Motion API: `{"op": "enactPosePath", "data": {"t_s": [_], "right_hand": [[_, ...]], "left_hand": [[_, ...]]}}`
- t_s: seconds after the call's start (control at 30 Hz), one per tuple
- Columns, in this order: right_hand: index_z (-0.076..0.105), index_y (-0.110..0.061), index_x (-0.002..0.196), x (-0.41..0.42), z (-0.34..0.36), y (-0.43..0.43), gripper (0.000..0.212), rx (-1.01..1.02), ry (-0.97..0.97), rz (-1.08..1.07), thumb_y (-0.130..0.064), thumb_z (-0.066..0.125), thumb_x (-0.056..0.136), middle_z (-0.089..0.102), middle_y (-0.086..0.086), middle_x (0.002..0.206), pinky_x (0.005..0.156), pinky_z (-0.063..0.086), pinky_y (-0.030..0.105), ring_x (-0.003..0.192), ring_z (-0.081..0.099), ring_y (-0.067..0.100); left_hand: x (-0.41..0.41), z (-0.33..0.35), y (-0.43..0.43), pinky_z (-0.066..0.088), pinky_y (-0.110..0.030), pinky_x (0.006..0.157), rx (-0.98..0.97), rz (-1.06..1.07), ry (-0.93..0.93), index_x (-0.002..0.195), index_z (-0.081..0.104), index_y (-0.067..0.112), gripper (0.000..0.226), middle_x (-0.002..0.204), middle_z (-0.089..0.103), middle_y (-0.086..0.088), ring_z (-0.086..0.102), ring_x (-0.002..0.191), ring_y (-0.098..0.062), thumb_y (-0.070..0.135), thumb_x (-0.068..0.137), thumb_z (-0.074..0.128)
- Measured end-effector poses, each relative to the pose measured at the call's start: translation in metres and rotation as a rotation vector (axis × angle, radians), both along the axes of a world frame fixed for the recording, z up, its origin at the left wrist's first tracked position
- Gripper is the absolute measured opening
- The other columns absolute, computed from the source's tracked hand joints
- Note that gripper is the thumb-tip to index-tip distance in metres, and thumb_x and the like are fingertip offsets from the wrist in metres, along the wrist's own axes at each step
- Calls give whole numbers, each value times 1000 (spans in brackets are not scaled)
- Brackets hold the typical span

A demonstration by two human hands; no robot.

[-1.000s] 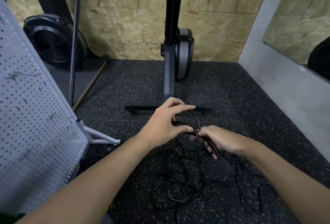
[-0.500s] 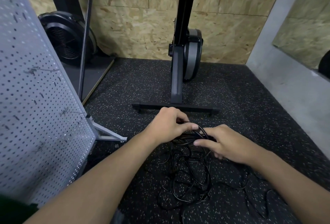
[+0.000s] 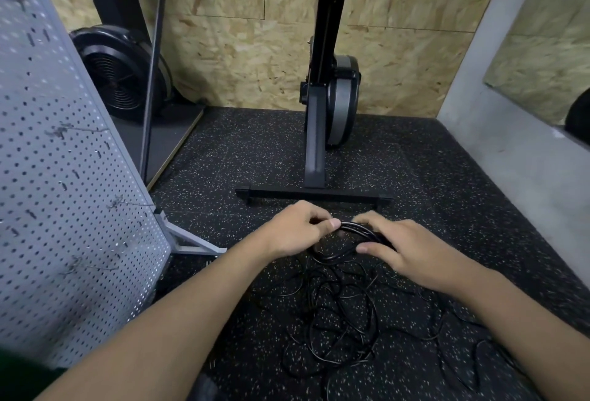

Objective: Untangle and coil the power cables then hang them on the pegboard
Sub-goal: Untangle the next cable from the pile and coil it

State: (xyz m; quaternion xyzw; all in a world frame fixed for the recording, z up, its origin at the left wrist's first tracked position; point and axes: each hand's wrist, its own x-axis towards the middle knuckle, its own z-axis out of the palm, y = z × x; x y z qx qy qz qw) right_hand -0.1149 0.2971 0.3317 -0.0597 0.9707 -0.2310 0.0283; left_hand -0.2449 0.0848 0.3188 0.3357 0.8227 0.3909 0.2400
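Coiling looks in hand: left hand (image 3: 297, 231) and right hand (image 3: 405, 250), fingers curled, grip a looped bundle of thin black power cable (image 3: 352, 228) above its tangle (image 3: 338, 314) on the speckled rubber floor (image 3: 255, 161). Next: feed more slack into loops.

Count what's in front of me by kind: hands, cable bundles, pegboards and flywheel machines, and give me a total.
Hands: 2, left hand and right hand, both gripping the coil
Held cable coil: 1
Loose cable tangle on the floor: 1, strands uncountable
Pegboard: 1
Flywheel machines: 2, centre machine, left machine
Total: 7
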Motion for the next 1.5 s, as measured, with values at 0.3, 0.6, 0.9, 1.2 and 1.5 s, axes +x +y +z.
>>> {"op": "enactPosePath", "data": {"t_s": [0.3, 0.6, 0.9, 1.2, 1.5], "right_hand": [[44, -24, 97, -11, -20, -22, 30, 223, 16, -94, -52, 40, 107, 60, -8, 88, 73, 52, 40, 78, 60, 15], [62, -31, 116, -21, -51, -37, 24, -325, -97, -108, -48, 50, 107, 73, -8, 89, 73, 54, 34, 76, 66, 4], [60, -20, 105, -17, -41, -47, 25, -470, -180, -92, -41, 46, 110, 79, -5, 97, 90, 57, 40, 88, 76, 9], [63, -15, 94, -13, -25, -55, 29, -376, -212, -83, -40, 56, 106, 76, -5, 84, 80, 58, 36, 77, 73, 5], [64, -14, 92, -10, 1, -23, 28, -744, -100, -374, -33, 53, 108, 71, -1, 75, 97, 56, 47, 90, 76, 27]], "left_hand": [[-3, 11, -3, 55, -31, 86, 249, 167, -143, 87, 81, 16, 13, 82, 80, -4, 72, 77, -9, 28, 92, 79], [4, 16, 0, 62, -38, 65, 380, 436, -507, 83, 79, 1, 16, 82, 76, -17, 72, 70, -23, 15, 90, 80], [0, 12, -5, 47, -12, 54, 155, 328, 136, 88, 78, 20, 23, 62, 72, -2, 70, 55, -10, 41, 97, 72], [-3, 13, 6, 35, -32, 48, 216, 497, 394, 60, 60, -1, 70, 45, 41, 0, 35, 41, -17, 54, 104, 56], [3, -3, -4, 55, -26, 79, 184, 246, -278, 125, 68, 21, 29, 112, 76, 1, 73, 89, -6, 29, 111, 44]]}}
